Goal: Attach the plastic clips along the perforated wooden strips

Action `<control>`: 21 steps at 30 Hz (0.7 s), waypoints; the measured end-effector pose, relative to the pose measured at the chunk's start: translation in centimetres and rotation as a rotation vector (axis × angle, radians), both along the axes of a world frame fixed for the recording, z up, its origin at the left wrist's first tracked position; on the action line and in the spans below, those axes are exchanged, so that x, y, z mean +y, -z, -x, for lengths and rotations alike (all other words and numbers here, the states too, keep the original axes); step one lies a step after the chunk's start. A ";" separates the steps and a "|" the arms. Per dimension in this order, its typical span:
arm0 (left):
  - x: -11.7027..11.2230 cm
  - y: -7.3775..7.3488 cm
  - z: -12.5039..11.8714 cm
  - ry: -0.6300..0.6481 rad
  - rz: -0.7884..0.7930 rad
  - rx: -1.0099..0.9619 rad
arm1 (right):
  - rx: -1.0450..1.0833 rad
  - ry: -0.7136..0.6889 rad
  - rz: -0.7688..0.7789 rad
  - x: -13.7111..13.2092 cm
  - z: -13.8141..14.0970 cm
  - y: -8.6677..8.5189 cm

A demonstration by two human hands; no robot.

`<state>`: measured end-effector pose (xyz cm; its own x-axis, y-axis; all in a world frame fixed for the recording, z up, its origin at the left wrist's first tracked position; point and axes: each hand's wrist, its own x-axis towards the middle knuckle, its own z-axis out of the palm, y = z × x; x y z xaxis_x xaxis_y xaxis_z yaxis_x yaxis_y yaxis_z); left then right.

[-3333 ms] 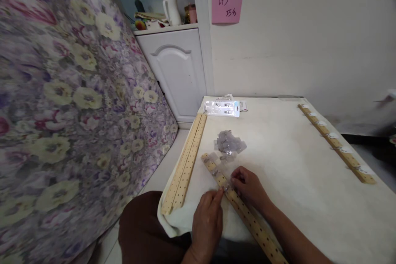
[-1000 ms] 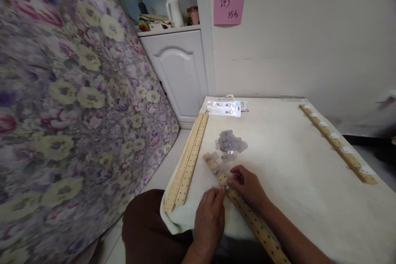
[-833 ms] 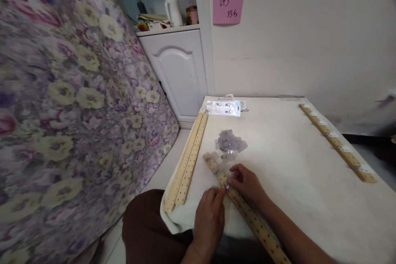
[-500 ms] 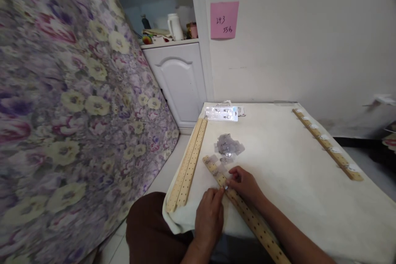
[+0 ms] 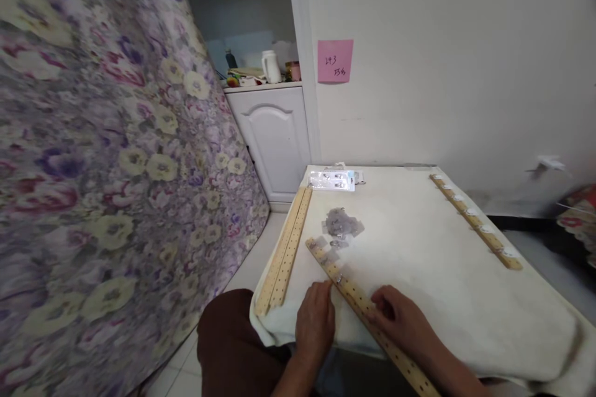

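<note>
The perforated wooden strip [image 5: 354, 299] lies slantwise on the desk [image 5: 410, 242], its long axis running from the centre of the frame down to the bottom edge, right of centre. The left hand [image 5: 316, 317] is on its left side, the right hand [image 5: 403, 320] on its right. The small metal hook [image 5: 339, 278] on the upper part of the strip is nearer the left hand, just beyond its fingertips; from the right hand it lies up and to the left, clearly apart.

The left hand is loosely curled, fingertips at the strip's left edge; whether they pinch it is hard to make out. The right hand is half curled over the strip's lower stretch, thumb and forefinger close together; whether anything sits between them is not clear. A pile of clear-backed hooks [image 5: 341, 224] lies near the strip's upper end.
</note>
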<state>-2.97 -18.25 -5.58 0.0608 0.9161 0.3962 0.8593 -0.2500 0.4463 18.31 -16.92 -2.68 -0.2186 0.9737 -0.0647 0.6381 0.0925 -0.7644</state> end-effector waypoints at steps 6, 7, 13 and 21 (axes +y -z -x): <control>-0.2 -0.4 0.0 -0.005 0.039 0.013 | -0.153 0.011 -0.157 -3.5 1.4 0.8; -0.1 -0.4 0.0 -0.007 0.035 0.019 | -0.173 0.015 -0.171 -3.6 1.6 1.1; -0.1 0.1 0.2 -0.012 0.006 0.034 | -0.269 0.059 -0.232 -3.2 2.5 1.9; -0.2 0.2 0.4 -0.022 -0.005 0.023 | -0.326 0.101 -0.344 -2.4 4.8 2.0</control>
